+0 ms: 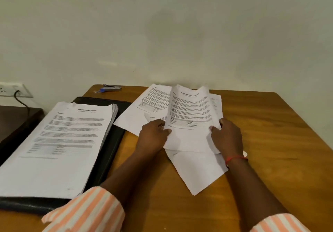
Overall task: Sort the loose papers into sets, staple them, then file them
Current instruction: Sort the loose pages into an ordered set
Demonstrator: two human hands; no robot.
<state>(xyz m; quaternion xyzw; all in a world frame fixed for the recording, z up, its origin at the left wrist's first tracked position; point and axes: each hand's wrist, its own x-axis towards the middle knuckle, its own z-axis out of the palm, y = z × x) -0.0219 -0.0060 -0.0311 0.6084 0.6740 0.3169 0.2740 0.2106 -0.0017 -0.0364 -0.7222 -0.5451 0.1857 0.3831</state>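
Head view, single frame. Two hands in shot, both on one printed set of papers [189,116] right of centre on the wooden tabletop [270,132]. The left hand [153,136] grips the set's lower left edge with its fingers curled over the margin. The right hand [228,136] pinches the lower right edge, thumb on the printed face and the other fingers behind. The set is bowed along its length; the number of sheets in it cannot be read. Loose sheets lie fanned under and around it, at least three: one printed sheet [144,105] to the far left, one sliver [216,103] at the right, and one blank-looking sheet [196,170] jutting toward the viewer. One thick stack of printed pages [59,141] lies on one black folder [111,141] at the left of the tabletop, well apart from the hands. One stapler [110,88], blue and grey, sits near the far edge by the wall. One red thread [236,158] circles the right wrist. Two striped sleeves show, orange and white. One wall socket [10,89] at far left has one black cable [21,100] plugged in.
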